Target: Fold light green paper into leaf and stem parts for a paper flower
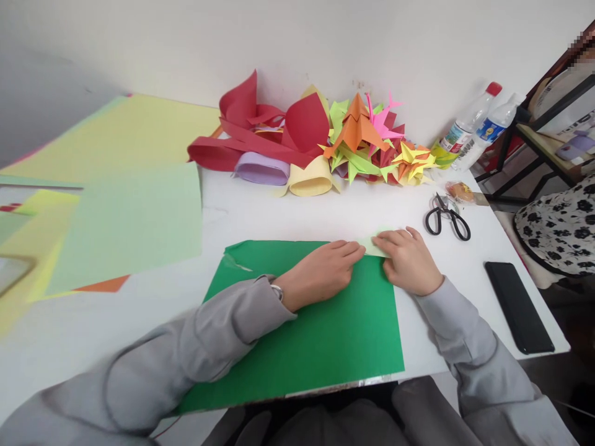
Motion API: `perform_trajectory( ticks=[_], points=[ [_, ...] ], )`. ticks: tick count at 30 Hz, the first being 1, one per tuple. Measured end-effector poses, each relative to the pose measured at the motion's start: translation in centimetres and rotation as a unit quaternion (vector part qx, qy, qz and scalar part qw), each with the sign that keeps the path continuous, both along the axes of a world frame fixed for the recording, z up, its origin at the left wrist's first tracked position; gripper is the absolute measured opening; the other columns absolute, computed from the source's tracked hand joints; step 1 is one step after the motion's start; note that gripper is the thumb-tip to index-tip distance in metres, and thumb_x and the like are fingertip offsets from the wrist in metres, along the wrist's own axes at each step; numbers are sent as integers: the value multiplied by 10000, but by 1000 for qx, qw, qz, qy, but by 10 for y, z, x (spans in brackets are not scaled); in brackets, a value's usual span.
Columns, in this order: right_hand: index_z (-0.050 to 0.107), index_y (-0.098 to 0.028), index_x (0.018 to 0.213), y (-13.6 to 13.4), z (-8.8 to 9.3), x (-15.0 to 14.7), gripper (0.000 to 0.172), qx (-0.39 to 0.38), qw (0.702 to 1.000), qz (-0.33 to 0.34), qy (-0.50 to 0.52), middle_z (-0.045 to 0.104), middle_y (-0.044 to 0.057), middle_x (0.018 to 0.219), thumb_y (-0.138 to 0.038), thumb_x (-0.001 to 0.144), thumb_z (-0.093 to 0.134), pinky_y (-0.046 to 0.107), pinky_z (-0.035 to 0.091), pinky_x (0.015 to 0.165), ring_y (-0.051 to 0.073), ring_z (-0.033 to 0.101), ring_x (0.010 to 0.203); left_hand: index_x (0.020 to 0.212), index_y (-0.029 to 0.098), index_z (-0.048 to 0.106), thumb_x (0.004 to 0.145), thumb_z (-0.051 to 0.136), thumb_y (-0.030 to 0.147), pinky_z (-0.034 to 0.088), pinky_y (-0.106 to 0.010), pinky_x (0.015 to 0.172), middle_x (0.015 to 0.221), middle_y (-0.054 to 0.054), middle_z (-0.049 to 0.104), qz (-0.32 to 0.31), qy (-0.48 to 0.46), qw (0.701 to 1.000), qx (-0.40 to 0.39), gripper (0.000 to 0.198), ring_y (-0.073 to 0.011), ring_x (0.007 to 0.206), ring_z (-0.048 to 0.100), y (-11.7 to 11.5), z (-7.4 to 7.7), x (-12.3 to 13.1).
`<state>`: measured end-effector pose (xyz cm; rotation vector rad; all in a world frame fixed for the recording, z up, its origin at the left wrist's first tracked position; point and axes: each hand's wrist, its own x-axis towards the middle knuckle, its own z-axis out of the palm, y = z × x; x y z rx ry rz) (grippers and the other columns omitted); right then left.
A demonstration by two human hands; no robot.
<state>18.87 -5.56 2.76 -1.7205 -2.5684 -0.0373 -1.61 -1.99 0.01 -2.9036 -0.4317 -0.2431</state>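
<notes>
A small pale green folded paper (372, 244) lies at the far edge of a large dark green sheet (320, 334) on the white table (260, 214). My left hand (320, 269) rests palm down with its fingertips pressed on the paper's left end. My right hand (406, 260) covers the paper's right end, fingers curled down onto it. Both wear grey sleeves, and a watch shows at the left wrist.
Folded paper figures and curled strips (316, 139) are heaped by the wall. Black scissors (446, 217) and a black phone (518, 306) lie to the right, two plastic bottles (474, 124) behind them. Large pale sheets (121, 217) cover the left side. A patterned cushion (558, 226) sits right.
</notes>
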Motion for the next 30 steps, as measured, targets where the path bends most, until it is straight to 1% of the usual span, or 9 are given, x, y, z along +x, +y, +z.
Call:
perform_trajectory(
  ticks=[4,7,10,18,21,23,25,27,30],
  points=[
    [636,-238,1182,3,-4,4,397,29,999,18,13,670,69,1128,-166,810,517,472,246,1039,246,559,1010,881,79,719,878,440,100,431,-360,962,1260,-157,584,-10,7,1000,-2,280,-245,1127,524,1,-2,0],
    [699,-284,1061,5,-6,5,311,51,997,51,-1,687,48,1086,-174,855,493,476,217,1048,229,562,978,888,72,719,878,436,95,429,-364,963,1263,-167,585,-13,2,1000,-15,284,-249,1120,532,1,-2,0],
    [723,-290,989,5,-8,6,278,63,997,50,-21,692,43,1081,-166,847,518,505,189,1051,237,555,977,883,63,721,876,437,91,437,-373,941,1260,-181,584,-17,5,1000,-15,285,-259,1098,538,2,0,1],
    [728,-300,951,9,-14,10,312,93,995,6,-19,710,26,1065,-102,852,508,515,203,1033,246,543,1021,771,90,711,876,452,108,451,-358,823,1059,-163,649,-6,40,999,-20,280,-241,931,543,4,10,8],
    [717,-237,991,14,-17,15,290,123,990,-63,26,725,56,1013,-101,843,507,476,280,989,246,574,963,727,97,701,872,451,104,449,-354,799,1009,-158,650,-9,33,999,-19,289,-239,902,536,5,10,9],
    [695,-198,1055,15,-16,17,348,157,980,-90,82,721,74,1015,-63,830,467,416,354,920,230,589,938,727,95,700,870,456,102,451,-356,796,995,-159,649,-12,28,999,-15,283,-239,894,535,5,9,9],
    [674,-166,1095,12,-14,14,392,179,973,-62,132,710,87,1036,-43,830,414,366,395,868,209,594,940,740,92,702,870,457,102,452,-357,792,992,-160,648,-12,29,999,-12,278,-240,893,536,5,8,9],
    [658,-159,1113,6,-10,7,355,194,968,-18,156,705,89,1022,-108,869,405,367,387,897,204,588,959,760,90,704,873,457,106,452,-360,793,993,-157,648,-9,33,999,-11,273,-243,905,537,5,8,9],
    [674,-172,1062,-2,-7,-6,276,168,977,56,120,697,89,1037,-251,906,461,404,334,974,213,564,1007,802,89,706,875,455,116,450,-369,805,969,-149,652,-7,36,999,-14,263,-244,901,537,5,7,9]
  ],
)
